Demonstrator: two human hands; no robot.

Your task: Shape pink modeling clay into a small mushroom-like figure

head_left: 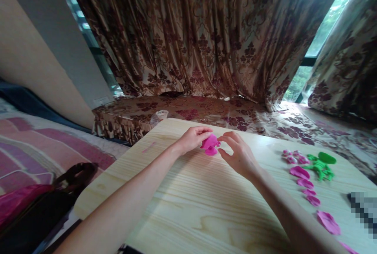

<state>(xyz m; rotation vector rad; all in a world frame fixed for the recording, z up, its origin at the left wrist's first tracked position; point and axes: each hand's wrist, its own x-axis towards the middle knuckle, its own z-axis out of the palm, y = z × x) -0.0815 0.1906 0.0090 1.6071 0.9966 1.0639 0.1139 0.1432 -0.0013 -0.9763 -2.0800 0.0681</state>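
My left hand (194, 138) is closed on a bright pink clay piece (210, 142) with curved, petal-like parts, held just above the wooden table (188, 195). Its fingers cover the piece's left side. On the other side is my right hand (237, 152), thumb and index finger apart, their tips beside a small knobbly pink bit at the piece's right edge. Whether the index fingertip touches that bit, I cannot tell. No separate object shows between the right fingers.
Loose pink clay petals (299, 172) lie in a line on the table's right side. Near them are pink-and-white balls (291, 159) and green clay parts (321, 166). A thin pink strip (149, 147) lies left. Behind the table stands a clear plastic container (159, 116).
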